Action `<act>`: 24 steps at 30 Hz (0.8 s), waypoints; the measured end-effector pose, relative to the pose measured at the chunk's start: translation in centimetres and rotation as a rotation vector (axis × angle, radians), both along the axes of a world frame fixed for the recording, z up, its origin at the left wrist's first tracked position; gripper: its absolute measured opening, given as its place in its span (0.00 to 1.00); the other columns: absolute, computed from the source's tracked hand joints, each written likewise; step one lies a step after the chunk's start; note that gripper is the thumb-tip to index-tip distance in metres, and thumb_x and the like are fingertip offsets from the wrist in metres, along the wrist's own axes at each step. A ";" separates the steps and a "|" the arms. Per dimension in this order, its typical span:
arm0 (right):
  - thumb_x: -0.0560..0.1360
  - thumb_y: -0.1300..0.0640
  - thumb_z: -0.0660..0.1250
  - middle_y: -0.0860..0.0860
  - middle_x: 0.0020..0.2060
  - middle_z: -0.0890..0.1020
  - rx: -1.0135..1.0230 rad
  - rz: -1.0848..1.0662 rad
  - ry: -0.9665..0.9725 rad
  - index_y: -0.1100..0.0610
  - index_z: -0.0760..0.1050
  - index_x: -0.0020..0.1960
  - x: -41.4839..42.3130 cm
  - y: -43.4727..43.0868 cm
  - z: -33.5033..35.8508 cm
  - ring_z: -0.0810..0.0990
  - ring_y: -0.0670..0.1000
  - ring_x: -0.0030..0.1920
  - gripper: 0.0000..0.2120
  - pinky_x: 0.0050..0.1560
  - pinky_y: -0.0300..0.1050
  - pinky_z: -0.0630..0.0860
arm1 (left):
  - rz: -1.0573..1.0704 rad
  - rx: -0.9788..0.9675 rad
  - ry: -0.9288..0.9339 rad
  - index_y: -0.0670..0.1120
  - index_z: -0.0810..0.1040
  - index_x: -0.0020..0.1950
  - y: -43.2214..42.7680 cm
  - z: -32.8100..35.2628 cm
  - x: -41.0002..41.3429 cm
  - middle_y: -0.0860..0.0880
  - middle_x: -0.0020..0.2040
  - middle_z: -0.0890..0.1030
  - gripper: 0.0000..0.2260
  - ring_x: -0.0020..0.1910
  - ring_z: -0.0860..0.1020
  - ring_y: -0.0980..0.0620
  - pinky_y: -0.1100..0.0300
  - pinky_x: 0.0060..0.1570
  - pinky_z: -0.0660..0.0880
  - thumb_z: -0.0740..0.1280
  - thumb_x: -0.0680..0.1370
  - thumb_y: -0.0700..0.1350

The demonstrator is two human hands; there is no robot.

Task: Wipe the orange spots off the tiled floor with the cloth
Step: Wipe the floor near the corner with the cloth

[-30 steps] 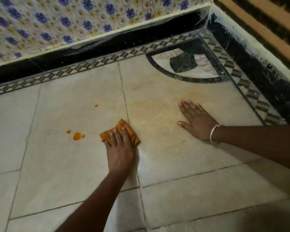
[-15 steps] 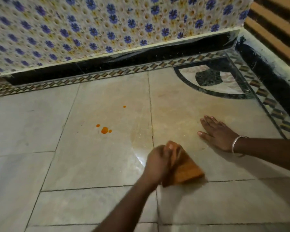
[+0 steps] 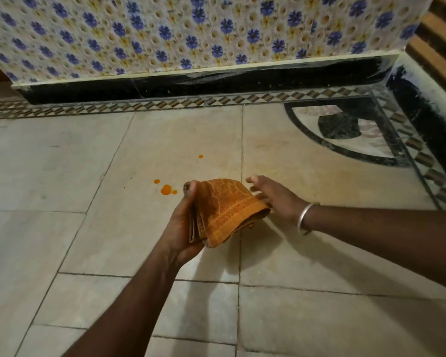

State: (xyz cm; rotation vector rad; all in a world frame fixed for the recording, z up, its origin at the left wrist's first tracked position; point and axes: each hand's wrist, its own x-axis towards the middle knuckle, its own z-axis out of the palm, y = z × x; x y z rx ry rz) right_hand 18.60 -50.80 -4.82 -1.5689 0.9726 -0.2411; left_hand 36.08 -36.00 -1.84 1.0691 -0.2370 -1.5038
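A folded orange cloth (image 3: pixel 227 207) is held up off the pale tiled floor (image 3: pixel 113 228) by my left hand (image 3: pixel 183 222), thumb on its upper edge, palm turned up. My right hand (image 3: pixel 273 197), with a silver bangle at the wrist, hovers open just right of the cloth, fingers near its far corner. Orange spots lie on the floor left of the cloth: a large drop (image 3: pixel 166 189) with two small ones beside it, and one small spot (image 3: pixel 200 156) farther back.
A wall with blue-flower tiles (image 3: pixel 191 34) and a black skirting (image 3: pixel 191 83) runs along the back. A patterned border strip and a dark quarter-circle inlay (image 3: pixel 345 130) fill the right corner. A striped surface shows at top right.
My left hand lifted the cloth from the floor and turned it up in front of me. My right hand came off the tile and moved toward the cloth. The spots are unchanged.
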 end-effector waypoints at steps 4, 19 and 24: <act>0.76 0.30 0.59 0.59 0.50 0.84 0.505 0.011 -0.113 0.57 0.77 0.60 2.5 -0.8 1.1 0.83 0.61 0.49 0.32 0.44 0.53 0.81 | -0.061 0.025 -0.075 0.45 0.75 0.74 -0.6 0.6 0.4 0.38 0.69 0.80 0.24 0.64 0.82 0.38 0.43 0.59 0.81 0.68 0.80 0.51; 0.77 0.39 0.66 0.52 0.46 0.79 -0.530 0.155 0.337 0.54 0.74 0.50 -5.4 -0.8 -3.1 0.77 0.54 0.48 0.18 0.46 0.50 0.73 | -0.086 0.249 -1.595 0.45 0.70 0.77 0.3 -6.9 -3.6 0.41 0.69 0.78 0.25 0.66 0.77 0.41 0.49 0.60 0.75 0.64 0.83 0.55; 0.79 0.36 0.42 0.52 0.82 0.49 -0.789 0.441 0.603 0.48 0.52 0.81 -7.7 -0.8 -6.4 0.47 0.55 0.81 0.33 0.79 0.59 0.50 | -0.793 -0.108 -1.943 0.63 0.38 0.83 0.7 -10.4 -9.3 0.49 0.85 0.37 0.33 0.83 0.34 0.41 0.29 0.76 0.35 0.41 0.81 0.72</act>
